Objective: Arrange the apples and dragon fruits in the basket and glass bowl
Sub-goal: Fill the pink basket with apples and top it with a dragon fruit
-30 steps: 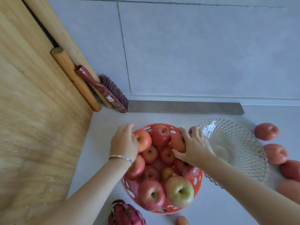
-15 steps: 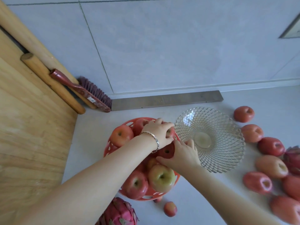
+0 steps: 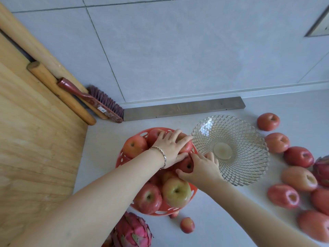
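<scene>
A red plastic basket (image 3: 122,158) on the white counter is heaped with several apples, a yellow-green one (image 3: 176,192) at the front. My left hand (image 3: 170,147), with a bracelet on its wrist, lies flat over a red apple (image 3: 187,146) at the basket's far right rim. My right hand (image 3: 201,168) grips another red apple (image 3: 186,165) just below it. The empty glass bowl (image 3: 231,148) stands right of the basket. Several loose apples (image 3: 299,156) lie at the right. A pink dragon fruit (image 3: 131,230) lies in front of the basket.
A wooden board (image 3: 35,148) and rolling pin (image 3: 58,91) fill the left side, with a red brush (image 3: 94,100) leaning by the tiled wall. A grey metal bar (image 3: 183,108) lies along the wall. Two small red fruits (image 3: 187,225) lie in front of the basket. Another dragon fruit (image 3: 322,168) shows at the right edge.
My left hand crossed from the basket's left rim to its far right side and now rests on an apple there. My right hand stayed on the basket's right side, on an apple.
</scene>
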Available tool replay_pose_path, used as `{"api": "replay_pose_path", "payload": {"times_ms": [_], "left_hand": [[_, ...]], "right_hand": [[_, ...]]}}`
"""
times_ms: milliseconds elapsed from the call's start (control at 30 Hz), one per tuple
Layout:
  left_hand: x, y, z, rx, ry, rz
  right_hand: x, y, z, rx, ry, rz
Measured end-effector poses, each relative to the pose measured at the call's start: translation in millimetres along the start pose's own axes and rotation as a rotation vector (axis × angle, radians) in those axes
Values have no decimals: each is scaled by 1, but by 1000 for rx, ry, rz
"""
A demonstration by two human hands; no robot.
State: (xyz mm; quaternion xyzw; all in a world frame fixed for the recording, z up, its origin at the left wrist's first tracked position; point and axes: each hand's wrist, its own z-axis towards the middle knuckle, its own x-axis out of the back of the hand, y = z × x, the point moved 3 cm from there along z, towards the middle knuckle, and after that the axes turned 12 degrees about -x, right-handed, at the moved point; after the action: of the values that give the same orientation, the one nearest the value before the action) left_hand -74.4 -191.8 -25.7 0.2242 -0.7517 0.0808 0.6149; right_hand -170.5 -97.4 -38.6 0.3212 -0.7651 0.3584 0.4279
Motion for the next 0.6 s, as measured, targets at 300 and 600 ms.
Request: {"api": "replay_pose_path", "payload": {"times_ms": [300, 600], "left_hand": [[31, 28, -11, 133, 14, -57], [5, 84, -138, 216, 537, -439]], "right_hand": [[23, 16, -23, 103, 95, 197], [-48, 70, -77, -140, -366, -70]]}}
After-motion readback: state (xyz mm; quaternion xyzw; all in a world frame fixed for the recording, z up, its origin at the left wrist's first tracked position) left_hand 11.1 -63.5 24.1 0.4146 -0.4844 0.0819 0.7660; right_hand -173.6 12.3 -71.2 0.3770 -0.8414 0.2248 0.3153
